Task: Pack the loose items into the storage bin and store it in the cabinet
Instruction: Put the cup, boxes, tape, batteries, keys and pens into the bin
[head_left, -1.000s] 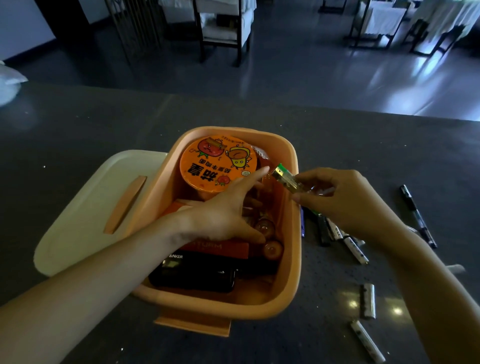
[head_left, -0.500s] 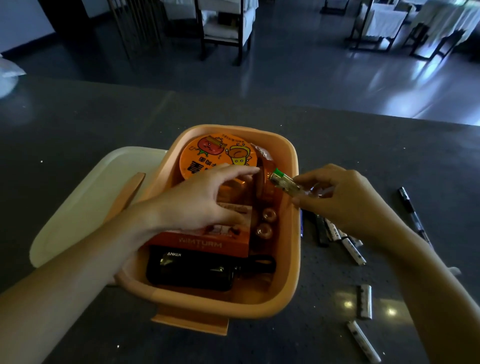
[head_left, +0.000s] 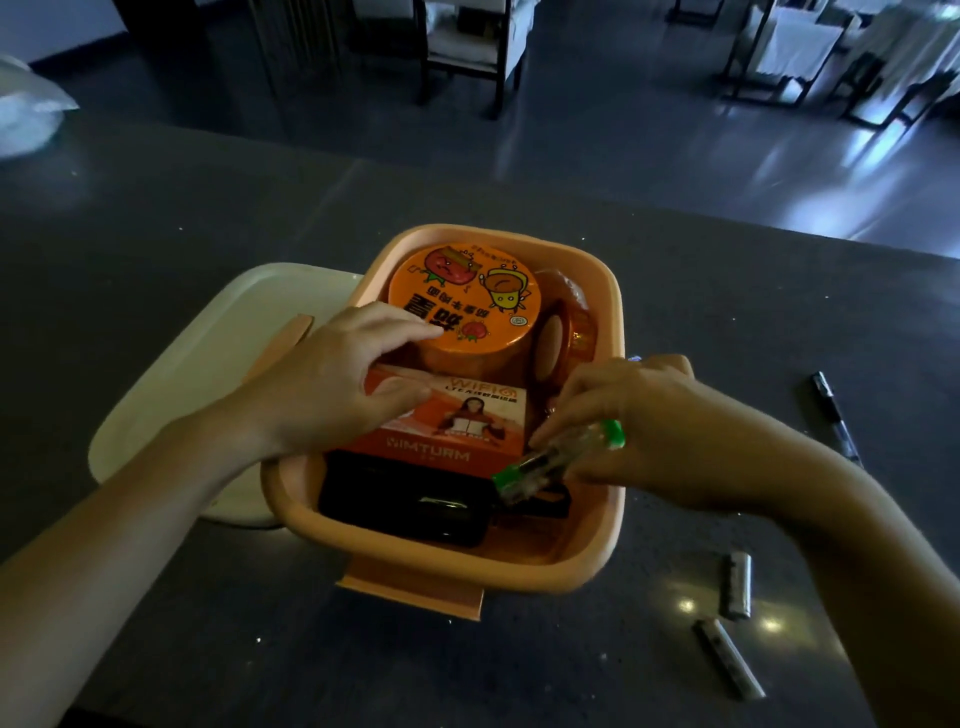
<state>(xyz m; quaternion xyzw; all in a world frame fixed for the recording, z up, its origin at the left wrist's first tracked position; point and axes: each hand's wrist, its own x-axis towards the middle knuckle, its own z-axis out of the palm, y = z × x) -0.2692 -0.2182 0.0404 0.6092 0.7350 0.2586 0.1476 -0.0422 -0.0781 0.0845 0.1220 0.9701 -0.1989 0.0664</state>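
An orange storage bin (head_left: 613, 312) stands on the dark table. Inside it are an orange noodle cup (head_left: 462, 306), an orange WiFi box (head_left: 457, 431) and a black power bank (head_left: 405, 509). My left hand (head_left: 343, 379) rests inside the bin, fingers spread over the box and against the cup. My right hand (head_left: 639, 421) reaches over the bin's right side and pinches a clear item with green ends (head_left: 556, 460), held tilted above the power bank.
The bin's cream lid (head_left: 208, 374) lies to the left, partly under the bin. Two batteries (head_left: 737, 584) (head_left: 730, 657) lie at the lower right and a black pen (head_left: 836, 415) at the right. Chairs and tables stand beyond the table's far edge.
My right hand has carried the green-ended item from the bin's right rim into the bin, lower and nearer. My left hand has drawn back from the rim onto the box.
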